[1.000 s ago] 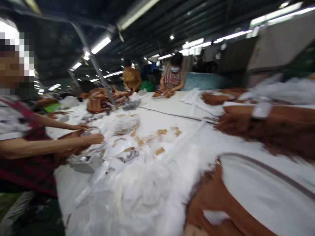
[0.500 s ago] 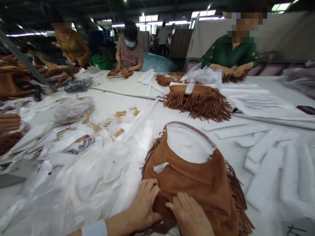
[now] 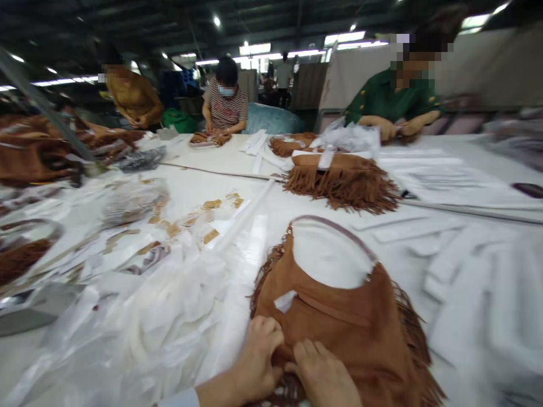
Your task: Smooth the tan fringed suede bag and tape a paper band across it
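Head view: both hands on the brown bag (image 3: 335,322), flat on the white counter (image 3: 265,203), bottom cut off by frame. Left hand (image 3: 258,359) has fingers and thumb gripping its lower left part; right hand (image 3: 324,370) is closed on the fabric just beside. Looks like a two-hand pinch, but fingertips are partly hidden, so grip depth can't be confirmed.

Vs half a second ago: same hold, hands still close together. Whole scene sits a bit lower in frame, right side blurrier. Co-worker's fingers at left edge have gone; a brown fringed piece (image 3: 21,260) remains there.

Edges/room: crumpled plastic (image 3: 165,316) crowds the left. Pale strips (image 3: 460,288) spread to the right, narrow gap to the bag's fringe. Clear counter inside the strap (image 3: 339,233) loop and just beyond it. Past that, second fringed bag (image 3: 339,181) with a white band limits reach ahead; tan tags (image 3: 211,236) sit left of that space. At the far edge, co-workers in stripes (image 3: 224,110) and green (image 3: 388,102).
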The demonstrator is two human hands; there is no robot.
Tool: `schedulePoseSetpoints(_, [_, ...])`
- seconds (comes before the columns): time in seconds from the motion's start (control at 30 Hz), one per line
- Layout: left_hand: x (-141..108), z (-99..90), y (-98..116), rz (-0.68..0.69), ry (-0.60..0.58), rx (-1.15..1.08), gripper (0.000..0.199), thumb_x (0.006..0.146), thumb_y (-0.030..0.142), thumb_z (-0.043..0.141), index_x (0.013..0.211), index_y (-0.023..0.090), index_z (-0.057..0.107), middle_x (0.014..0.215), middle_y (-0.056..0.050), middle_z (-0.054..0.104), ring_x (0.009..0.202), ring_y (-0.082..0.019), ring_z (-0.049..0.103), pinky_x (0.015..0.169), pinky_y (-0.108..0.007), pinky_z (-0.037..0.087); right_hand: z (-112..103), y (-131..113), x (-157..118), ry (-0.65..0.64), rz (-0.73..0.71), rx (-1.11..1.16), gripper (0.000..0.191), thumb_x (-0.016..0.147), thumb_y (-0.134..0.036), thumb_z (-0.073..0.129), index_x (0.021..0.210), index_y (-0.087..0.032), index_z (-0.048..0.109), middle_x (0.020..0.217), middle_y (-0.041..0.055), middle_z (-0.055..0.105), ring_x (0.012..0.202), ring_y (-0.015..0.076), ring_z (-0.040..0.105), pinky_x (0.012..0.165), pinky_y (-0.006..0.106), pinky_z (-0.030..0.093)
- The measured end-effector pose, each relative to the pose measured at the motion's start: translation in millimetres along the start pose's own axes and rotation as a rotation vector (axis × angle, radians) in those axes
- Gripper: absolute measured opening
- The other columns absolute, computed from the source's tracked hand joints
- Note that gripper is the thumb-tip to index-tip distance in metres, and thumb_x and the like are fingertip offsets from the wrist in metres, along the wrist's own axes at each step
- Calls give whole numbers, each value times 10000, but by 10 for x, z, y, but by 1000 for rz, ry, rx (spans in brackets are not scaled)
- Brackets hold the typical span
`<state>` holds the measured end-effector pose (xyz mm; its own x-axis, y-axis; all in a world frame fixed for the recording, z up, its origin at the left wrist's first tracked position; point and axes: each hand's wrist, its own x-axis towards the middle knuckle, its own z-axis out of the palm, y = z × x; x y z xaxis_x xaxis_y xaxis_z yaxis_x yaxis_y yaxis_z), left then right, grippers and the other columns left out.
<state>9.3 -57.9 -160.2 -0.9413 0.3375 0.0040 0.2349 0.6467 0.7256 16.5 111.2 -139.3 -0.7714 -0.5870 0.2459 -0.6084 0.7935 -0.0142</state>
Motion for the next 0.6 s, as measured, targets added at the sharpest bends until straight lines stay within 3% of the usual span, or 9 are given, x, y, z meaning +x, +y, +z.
schedulePoseSetpoints(0.07, [-21, -56, 69, -23, -18, -9, 192, 692, 161, 644, 788, 178, 478, 972, -33, 513, 951, -214, 409, 829, -375, 309, -34, -59, -89, -44, 92, -22, 355, 654, -34, 807, 829, -190, 540, 738, 5, 566, 660, 233, 554, 583, 364, 471])
schedulePoseSetpoints(0.2, [-34, -122, 133, -26, -52, 10, 218, 636, 67, 596, 789, 175, 485, 986, -29, 518, 964, -217, 403, 845, -380, 306, -345, 177, -461, 114, 190, 18, 711, 536, -172, 937, 1122, -203, 537, 1001, 40, 603, 867, 272, 563, 803, 429, 447])
schedulePoseSetpoints(0.23, [-45, -132, 150, -18, -54, 17, 215, 635, 58, 589, 784, 174, 485, 986, -27, 520, 967, -218, 405, 849, -380, 308, -479, 296, -597, 129, 203, 27, 686, 578, -215, 921, 1139, -210, 528, 1064, 57, 589, 924, 290, 551, 845, 445, 422])
schedulePoseSetpoints(0.3, [-74, -143, 181, 4, -50, 30, 193, 660, 53, 575, 783, 175, 489, 981, -25, 526, 970, -217, 412, 855, -380, 315, -757, 572, -863, 112, 177, 36, 442, 783, -285, 770, 1141, -197, 525, 1092, 85, 568, 960, 293, 535, 837, 430, 411])
schedulePoseSetpoints(0.4, [-113, -121, 160, 49, -28, 48, 149, 723, 74, 565, 809, 183, 510, 989, -29, 535, 986, -223, 425, 872, -386, 331, -1056, 957, -1117, 27, 103, 25, 109, 965, -235, 474, 1029, -189, 548, 953, 73, 565, 836, 240, 546, 699, 355, 422])
schedulePoseSetpoints(0.5, [-122, -47, 25, 77, -25, 72, 143, 728, 114, 603, 823, 190, 528, 998, -36, 541, 986, -239, 438, 865, -393, 356, -1115, 1142, -1103, -40, 94, -60, 222, 944, -98, 381, 1043, -186, 559, 824, 48, 535, 706, 224, 511, 600, 328, 384])
schedulePoseSetpoints(0.6, [-117, 26, -131, 103, -45, 104, 169, 728, 139, 615, 872, 206, 558, 1020, -40, 546, 984, -249, 450, 848, -396, 381, -985, 1159, -913, -107, 5, -47, 323, 907, -46, 421, 1176, -185, 530, 1002, 87, 544, 823, 242, 514, 692, 360, 411])
